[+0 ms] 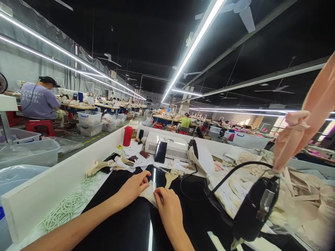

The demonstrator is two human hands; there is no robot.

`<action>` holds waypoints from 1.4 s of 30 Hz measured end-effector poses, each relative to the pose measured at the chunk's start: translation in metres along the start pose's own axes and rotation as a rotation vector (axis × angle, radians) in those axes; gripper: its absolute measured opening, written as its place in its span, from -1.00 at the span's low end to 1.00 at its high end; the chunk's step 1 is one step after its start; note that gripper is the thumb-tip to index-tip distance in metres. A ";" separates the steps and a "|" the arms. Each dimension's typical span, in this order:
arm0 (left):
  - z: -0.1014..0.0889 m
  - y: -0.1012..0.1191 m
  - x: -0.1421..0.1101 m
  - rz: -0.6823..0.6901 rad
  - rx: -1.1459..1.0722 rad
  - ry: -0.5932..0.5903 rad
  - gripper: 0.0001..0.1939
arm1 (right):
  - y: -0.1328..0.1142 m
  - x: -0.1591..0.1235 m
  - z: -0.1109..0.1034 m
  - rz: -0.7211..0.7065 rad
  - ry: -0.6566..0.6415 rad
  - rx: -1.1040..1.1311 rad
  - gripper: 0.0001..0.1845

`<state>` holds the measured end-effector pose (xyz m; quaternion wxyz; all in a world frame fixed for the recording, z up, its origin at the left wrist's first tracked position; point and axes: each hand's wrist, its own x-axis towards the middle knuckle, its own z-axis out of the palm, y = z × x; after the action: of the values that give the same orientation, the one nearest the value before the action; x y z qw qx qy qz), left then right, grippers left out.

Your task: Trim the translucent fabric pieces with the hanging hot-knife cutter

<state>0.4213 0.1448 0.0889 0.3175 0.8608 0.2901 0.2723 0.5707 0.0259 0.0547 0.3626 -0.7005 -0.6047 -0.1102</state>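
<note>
A small piece of pale cloth (148, 196) lies in front of you on the glossy black desk (112, 230), between your two hands. Your left hand (132, 187) is at its left edge, fingers curved; your right hand (169, 205) touches its right side, fingers bent. Whether either grip pinches the cloth, I cannot tell. Just beyond are a beige scrap (171, 177) and a dark phone (160, 152).

Glossy black worktable (125, 226), pale fabric piece (149, 195) at centre, tangled cord (68, 205) left, cream cloth heap (235, 188) right
</note>
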 end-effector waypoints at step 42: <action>0.168 0.132 -0.098 0.619 0.358 -0.268 -0.81 | 0.130 -0.189 -0.159 -0.018 -0.161 -0.149 -0.80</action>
<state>0.5070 -0.0693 0.0444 0.0998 0.9775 0.0153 0.1853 0.6903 -0.2222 0.0075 0.2586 -0.7266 -0.6284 -0.1016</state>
